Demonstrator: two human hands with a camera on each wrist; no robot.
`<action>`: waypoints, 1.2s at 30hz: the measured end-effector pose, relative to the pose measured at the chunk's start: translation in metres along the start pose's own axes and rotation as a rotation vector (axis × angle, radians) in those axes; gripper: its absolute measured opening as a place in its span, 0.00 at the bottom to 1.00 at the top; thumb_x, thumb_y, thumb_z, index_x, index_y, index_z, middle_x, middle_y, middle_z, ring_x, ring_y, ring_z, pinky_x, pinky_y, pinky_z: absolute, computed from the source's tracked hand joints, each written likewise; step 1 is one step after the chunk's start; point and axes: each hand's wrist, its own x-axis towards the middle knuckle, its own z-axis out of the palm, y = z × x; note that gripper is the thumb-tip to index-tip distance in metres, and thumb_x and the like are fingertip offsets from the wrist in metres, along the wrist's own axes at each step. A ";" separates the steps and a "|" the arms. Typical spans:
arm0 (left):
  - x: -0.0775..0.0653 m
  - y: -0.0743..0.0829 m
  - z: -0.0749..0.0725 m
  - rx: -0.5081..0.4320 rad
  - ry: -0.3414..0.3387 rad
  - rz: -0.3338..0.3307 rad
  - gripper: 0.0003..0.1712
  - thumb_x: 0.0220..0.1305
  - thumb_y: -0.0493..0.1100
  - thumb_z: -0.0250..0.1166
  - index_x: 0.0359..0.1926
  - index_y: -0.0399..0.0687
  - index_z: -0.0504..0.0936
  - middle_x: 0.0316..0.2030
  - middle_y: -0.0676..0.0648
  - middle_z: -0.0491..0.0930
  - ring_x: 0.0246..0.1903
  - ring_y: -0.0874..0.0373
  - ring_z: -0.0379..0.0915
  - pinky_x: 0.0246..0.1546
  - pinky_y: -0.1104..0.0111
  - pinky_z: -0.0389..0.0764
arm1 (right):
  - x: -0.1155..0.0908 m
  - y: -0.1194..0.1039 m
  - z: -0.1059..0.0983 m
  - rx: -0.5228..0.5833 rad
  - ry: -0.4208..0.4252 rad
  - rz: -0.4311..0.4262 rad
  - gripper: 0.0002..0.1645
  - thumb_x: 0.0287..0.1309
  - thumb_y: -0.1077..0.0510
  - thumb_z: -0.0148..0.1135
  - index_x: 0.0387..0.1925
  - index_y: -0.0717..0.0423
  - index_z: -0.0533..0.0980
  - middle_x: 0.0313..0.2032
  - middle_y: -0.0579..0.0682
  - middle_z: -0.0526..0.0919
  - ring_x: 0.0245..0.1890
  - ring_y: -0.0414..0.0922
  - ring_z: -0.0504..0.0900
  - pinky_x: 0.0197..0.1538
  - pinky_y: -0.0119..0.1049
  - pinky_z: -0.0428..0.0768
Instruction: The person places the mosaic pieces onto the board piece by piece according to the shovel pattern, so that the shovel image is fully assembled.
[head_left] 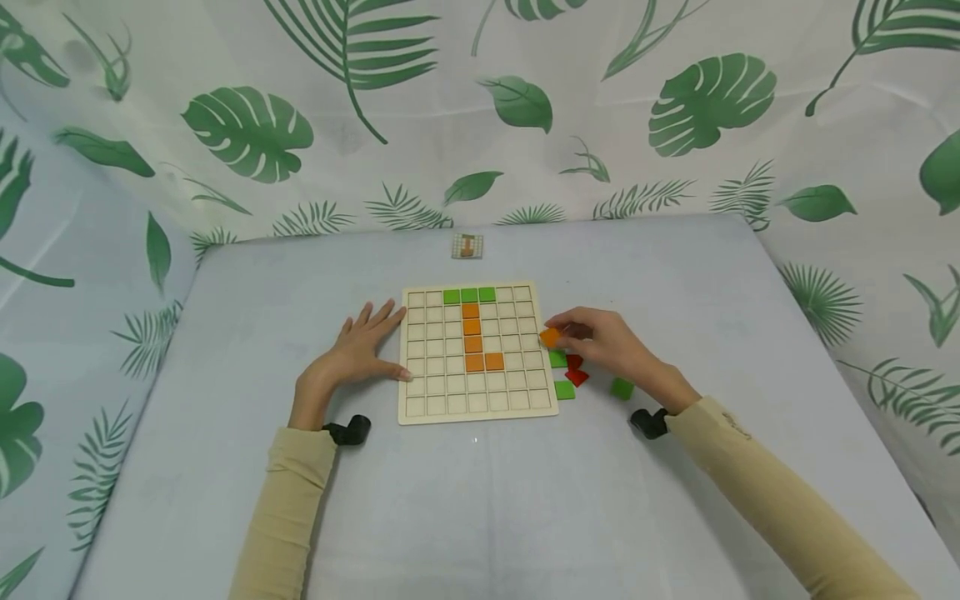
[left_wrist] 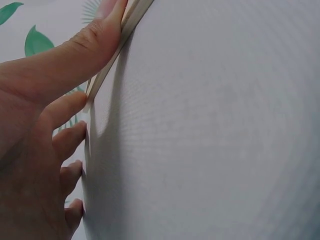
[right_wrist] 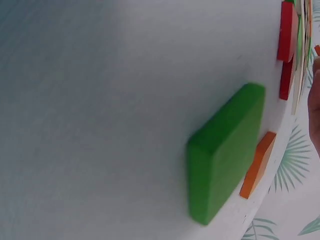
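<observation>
A pale wooden grid board [head_left: 437,408] lies flat on the table. Three green tiles [head_left: 469,295] sit in its top row, with orange tiles [head_left: 472,327] in a column below and one more beside the column's foot. My left hand [head_left: 354,348] is spread at the board's left edge; in the left wrist view its thumb [left_wrist: 97,42] rests against the board's rim. Between thumb and fingertips, my right hand [head_left: 606,340] pinches an orange square tile [head_left: 551,337] just over the board's right edge.
Loose green tiles [head_left: 564,390] and red tiles [head_left: 576,377] lie by the board's right side. Another green tile [right_wrist: 227,155] and an orange tile [right_wrist: 258,165] lie near the right wrist. A small patterned card [head_left: 467,246] is behind the board, before a leaf-print curtain [head_left: 420,167].
</observation>
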 end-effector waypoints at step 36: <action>0.000 -0.002 0.001 0.000 -0.003 0.014 0.65 0.56 0.56 0.77 0.83 0.48 0.46 0.83 0.41 0.37 0.81 0.38 0.21 0.78 0.39 0.27 | 0.018 -0.029 0.032 0.090 -0.115 -0.081 0.19 0.61 0.63 0.72 0.54 0.61 0.84 0.48 0.53 0.88 0.42 0.44 0.85 0.51 0.40 0.85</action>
